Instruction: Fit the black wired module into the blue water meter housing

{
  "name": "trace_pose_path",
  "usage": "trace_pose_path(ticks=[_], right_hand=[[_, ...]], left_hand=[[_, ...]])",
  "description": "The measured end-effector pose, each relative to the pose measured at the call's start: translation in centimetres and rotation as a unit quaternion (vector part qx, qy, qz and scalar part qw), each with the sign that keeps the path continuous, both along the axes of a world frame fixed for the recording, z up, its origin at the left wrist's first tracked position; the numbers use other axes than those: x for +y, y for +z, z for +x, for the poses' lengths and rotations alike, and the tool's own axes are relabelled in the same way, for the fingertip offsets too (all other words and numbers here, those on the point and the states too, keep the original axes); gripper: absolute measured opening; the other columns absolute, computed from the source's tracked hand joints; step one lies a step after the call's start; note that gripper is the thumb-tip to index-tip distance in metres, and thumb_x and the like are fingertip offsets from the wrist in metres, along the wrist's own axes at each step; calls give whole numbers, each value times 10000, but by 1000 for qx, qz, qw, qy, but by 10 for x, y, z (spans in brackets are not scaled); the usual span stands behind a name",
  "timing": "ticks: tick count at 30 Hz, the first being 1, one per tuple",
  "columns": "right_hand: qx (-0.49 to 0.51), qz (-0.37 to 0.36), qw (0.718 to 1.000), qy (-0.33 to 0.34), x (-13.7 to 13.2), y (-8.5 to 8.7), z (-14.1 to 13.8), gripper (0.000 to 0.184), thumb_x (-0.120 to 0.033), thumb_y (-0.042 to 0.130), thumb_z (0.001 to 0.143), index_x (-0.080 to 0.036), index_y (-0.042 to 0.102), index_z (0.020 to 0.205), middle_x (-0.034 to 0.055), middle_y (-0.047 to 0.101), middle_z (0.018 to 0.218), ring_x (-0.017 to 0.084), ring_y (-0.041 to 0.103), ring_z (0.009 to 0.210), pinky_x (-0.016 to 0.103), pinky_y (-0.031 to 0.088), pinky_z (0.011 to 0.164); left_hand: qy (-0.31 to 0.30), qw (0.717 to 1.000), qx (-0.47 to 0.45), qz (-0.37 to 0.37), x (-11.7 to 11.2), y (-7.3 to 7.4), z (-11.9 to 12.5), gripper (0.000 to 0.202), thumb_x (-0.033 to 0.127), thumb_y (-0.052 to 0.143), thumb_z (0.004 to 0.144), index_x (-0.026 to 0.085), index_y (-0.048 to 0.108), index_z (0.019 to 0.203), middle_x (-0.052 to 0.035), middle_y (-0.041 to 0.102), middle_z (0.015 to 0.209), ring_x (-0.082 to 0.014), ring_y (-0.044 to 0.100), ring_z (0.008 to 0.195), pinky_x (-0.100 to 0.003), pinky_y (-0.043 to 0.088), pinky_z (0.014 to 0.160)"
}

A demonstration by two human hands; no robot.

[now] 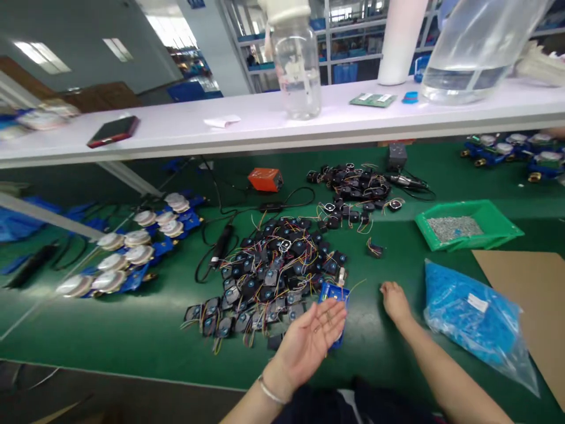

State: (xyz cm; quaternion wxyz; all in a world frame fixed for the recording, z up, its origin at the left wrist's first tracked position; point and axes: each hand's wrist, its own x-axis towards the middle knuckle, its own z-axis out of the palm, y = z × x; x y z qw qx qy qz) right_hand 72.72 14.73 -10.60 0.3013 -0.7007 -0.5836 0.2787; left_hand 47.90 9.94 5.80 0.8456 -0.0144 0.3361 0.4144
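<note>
A green table (132,330) carries a heap of wired black modules (273,271); the left hand (311,338) lies palm-up, fingers spread, over a blue part (334,292) (partly hidden); the right hand (394,301) rests loosely curled, holding nothing, near a blue bag (472,318).

Black, blue and green across a green-matted worktop (132,330)

The heap of small black modules (273,271) shows blue round centres and yellow, red and orange wires; a blue plastic housing (334,292) lies at its edge. An orange box (265,179) sits behind, a bright green plastic tray (494,232) holds grey specks, and a clear bag of blue parts (472,318) carries a white label. Beside it lies brown cardboard (529,294). The white shelf (265,126) bears a dark red phone (113,131).
</note>
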Motion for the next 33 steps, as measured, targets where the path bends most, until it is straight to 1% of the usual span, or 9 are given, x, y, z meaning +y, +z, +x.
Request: trace_pose_path(ticks=[3,8,10,13,18,21,26,29,33], right_hand=[[15,40,999,1,-20,42,-26,185,-278,416,913,-153,527,834,27,556,780,159,540,728,320,451,707],[51,121,990,58,-55,116,-98,194,-263,356,928,-196,510,1025,47,587,931,162,554,862,285,462,761],[73,174,974,125,-59,129,-124,216,-193,343,927,-207,525,1042,47,602,934,165,551,874,303,464,774],[49,212,956,194,-58,131,-151,227,-138,383,908,-215,548,1045,46,628,938,182,556,868,338,468,766],[-8,186,964,189,-56,122,-163,309,-114,392,883,-248,563,1103,50,623,1044,211,545,963,382,465,807],[1,143,985,96,-41,107,-143,274,-177,393,884,-245,599,1052,51,628,1011,205,561,955,378,465,839],[-28,94,992,-77,25,40,-59,341,-295,421,857,-145,516,1148,122,615,1035,227,599,897,388,493,794],[-40,96,991,-86,76,-8,-11,514,-289,534,765,-101,437,1233,164,520,1200,284,497,1092,453,410,920],[-32,99,992,-66,117,-50,12,521,-263,578,718,-99,471,1201,148,496,1218,309,422,1154,463,290,1018]], left_hand=[[-19,999,-29,-9,1,-5,-7,434,285,468,900,-18,440,1209,-240,406,1322,-330,349,1251,-403,305,1062],[-37,998,-34,-26,7,-18,-20,359,248,499,885,-6,513,1139,-219,537,1189,-296,483,1152,-389,369,1013],[-43,998,-35,-21,9,-22,-26,282,214,499,883,6,568,1060,-183,616,1049,-248,572,1031,-360,412,970],[-46,998,-41,-14,11,-26,-36,216,180,493,885,25,610,979,-139,651,907,-179,623,869,-300,465,888],[-48,998,-36,-3,15,-26,-58,160,125,516,863,43,627,943,-145,648,964,-185,623,894,-304,468,889],[-80,997,-9,10,22,-25,-73,239,98,545,839,27,578,1065,-199,577,1152,-270,534,1101,-385,399,993],[-97,995,37,14,40,-43,-86,334,107,593,815,8,524,1127,-230,522,1221,-307,474,1163,-393,360,1038],[-67,997,19,20,53,-58,-68,368,94,582,818,25,494,1169,-220,505,1245,-304,459,1176,-389,355,1045],[-14,997,-76,-5,84,-56,-7,354,163,489,877,-1,469,1190,-234,483,1260,-293,453,1185,-380,390,1021]])
